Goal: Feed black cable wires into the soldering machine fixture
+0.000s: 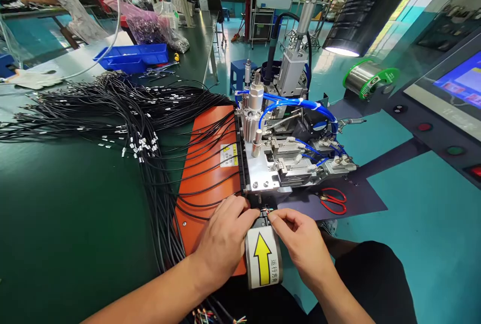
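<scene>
My left hand (227,234) is bent over the front end of the machine's track, fingers closed at the end of a black cable (191,214) that runs under it; its grip is partly hidden. My right hand (300,239) pinches tiny coloured wires (267,209) at the cable's end, thumb and forefinger together. Both hands' fingertips almost meet above the black track (262,222). Just below them is a rounded metal end with a yellow arrow label (264,259). Several other black cables lie across the orange cover (210,138) and lead to the track.
A soldering machine (285,158) with blue air tubes stands ahead, beside a solder spool (363,78) and a lamp (366,13). Red-handled scissors (333,201) lie right. Bundled cables (131,98) and blue trays (131,58) are left. Two people sit farther back.
</scene>
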The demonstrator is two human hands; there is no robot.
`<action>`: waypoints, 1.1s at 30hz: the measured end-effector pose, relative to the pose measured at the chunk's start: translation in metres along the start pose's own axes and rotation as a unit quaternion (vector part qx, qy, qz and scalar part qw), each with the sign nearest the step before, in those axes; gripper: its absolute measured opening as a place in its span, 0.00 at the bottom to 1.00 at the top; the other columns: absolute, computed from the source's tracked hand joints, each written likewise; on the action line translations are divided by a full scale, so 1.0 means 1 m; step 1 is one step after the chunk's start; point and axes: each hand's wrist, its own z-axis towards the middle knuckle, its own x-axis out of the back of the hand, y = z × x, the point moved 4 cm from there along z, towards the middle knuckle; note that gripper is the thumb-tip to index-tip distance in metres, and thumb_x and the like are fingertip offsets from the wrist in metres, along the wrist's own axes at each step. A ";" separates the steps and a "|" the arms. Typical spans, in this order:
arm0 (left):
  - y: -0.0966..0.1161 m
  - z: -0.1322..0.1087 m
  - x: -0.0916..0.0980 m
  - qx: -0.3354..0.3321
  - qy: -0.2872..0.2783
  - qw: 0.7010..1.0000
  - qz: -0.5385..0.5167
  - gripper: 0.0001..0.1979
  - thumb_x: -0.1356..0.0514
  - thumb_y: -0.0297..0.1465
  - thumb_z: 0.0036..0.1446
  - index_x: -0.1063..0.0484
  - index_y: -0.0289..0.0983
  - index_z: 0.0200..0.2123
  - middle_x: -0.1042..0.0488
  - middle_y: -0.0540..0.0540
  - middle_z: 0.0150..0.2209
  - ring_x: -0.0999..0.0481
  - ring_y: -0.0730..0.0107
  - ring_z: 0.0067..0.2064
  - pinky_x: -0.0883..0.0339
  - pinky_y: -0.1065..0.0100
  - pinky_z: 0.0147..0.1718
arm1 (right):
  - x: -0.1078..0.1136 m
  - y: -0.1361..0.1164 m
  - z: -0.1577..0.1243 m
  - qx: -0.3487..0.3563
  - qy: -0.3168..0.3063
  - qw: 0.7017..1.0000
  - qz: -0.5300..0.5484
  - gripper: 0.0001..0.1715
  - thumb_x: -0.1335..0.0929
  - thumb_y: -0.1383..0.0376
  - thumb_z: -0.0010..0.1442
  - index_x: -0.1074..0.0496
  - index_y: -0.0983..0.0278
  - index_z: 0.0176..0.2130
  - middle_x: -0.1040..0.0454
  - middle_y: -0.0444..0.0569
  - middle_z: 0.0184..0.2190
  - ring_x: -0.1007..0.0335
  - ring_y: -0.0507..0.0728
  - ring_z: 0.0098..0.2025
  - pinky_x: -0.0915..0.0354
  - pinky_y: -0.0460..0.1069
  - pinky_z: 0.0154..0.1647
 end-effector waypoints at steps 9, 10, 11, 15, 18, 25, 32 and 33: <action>0.000 0.001 -0.001 -0.016 0.008 1.000 -0.011 0.10 0.47 0.23 0.65 0.25 0.34 0.41 0.29 0.44 0.35 0.34 0.62 0.37 0.34 0.62 0.36 | -0.002 -0.006 0.000 0.001 0.021 0.999 -0.049 0.18 0.31 0.53 0.61 0.24 0.65 0.30 0.27 0.47 0.26 0.36 0.55 0.28 0.39 0.48 0.29; 0.000 0.000 -0.001 -0.017 0.008 1.000 -0.010 0.10 0.47 0.23 0.65 0.25 0.34 0.41 0.29 0.44 0.35 0.34 0.62 0.37 0.34 0.62 0.35 | -0.001 -0.008 -0.001 0.009 0.030 0.997 -0.070 0.18 0.31 0.53 0.61 0.24 0.64 0.30 0.27 0.46 0.26 0.35 0.55 0.28 0.39 0.48 0.29; 0.000 0.000 -0.001 -0.017 0.008 1.000 -0.009 0.10 0.47 0.23 0.65 0.25 0.34 0.41 0.29 0.44 0.35 0.34 0.62 0.37 0.35 0.62 0.36 | -0.001 -0.010 -0.002 0.022 0.041 0.994 -0.095 0.18 0.32 0.53 0.62 0.24 0.63 0.30 0.28 0.46 0.26 0.35 0.55 0.28 0.39 0.48 0.29; 0.000 -0.001 -0.001 -0.015 0.003 1.000 -0.008 0.10 0.47 0.24 0.66 0.25 0.34 0.41 0.29 0.43 0.35 0.34 0.62 0.37 0.34 0.62 0.36 | 0.001 -0.019 -0.003 0.093 0.067 0.978 -0.174 0.16 0.34 0.55 0.64 0.26 0.61 0.30 0.29 0.45 0.26 0.35 0.55 0.28 0.39 0.48 0.30; 0.001 0.000 0.000 -0.014 0.003 1.000 -0.007 0.10 0.47 0.25 0.66 0.25 0.34 0.41 0.29 0.43 0.35 0.34 0.62 0.37 0.34 0.62 0.36 | 0.003 -0.020 -0.002 0.125 0.057 0.971 -0.196 0.15 0.35 0.57 0.66 0.27 0.61 0.30 0.29 0.45 0.27 0.34 0.55 0.29 0.39 0.48 0.31; 0.001 0.001 0.000 -0.010 0.000 1.000 -0.016 0.10 0.47 0.25 0.66 0.25 0.34 0.41 0.29 0.44 0.35 0.34 0.62 0.37 0.34 0.61 0.37 | 0.006 -0.018 0.004 0.154 0.028 0.965 -0.211 0.14 0.36 0.58 0.67 0.27 0.60 0.32 0.28 0.46 0.29 0.32 0.56 0.31 0.38 0.49 0.32; 0.002 0.000 -0.001 -0.012 -0.002 1.000 -0.004 0.10 0.47 0.25 0.67 0.25 0.34 0.42 0.29 0.44 0.34 0.34 0.62 0.37 0.34 0.62 0.37 | 0.008 -0.013 0.005 0.169 0.034 0.957 -0.235 0.15 0.36 0.57 0.68 0.27 0.60 0.33 0.28 0.47 0.30 0.32 0.57 0.32 0.37 0.50 0.34; 0.002 -0.001 -0.001 -0.012 0.000 1.000 -0.001 0.10 0.47 0.25 0.67 0.25 0.34 0.42 0.29 0.44 0.34 0.34 0.62 0.37 0.35 0.62 0.37 | 0.009 -0.013 0.005 0.167 0.036 0.956 -0.239 0.15 0.36 0.57 0.68 0.27 0.60 0.33 0.28 0.47 0.30 0.32 0.57 0.32 0.37 0.50 0.34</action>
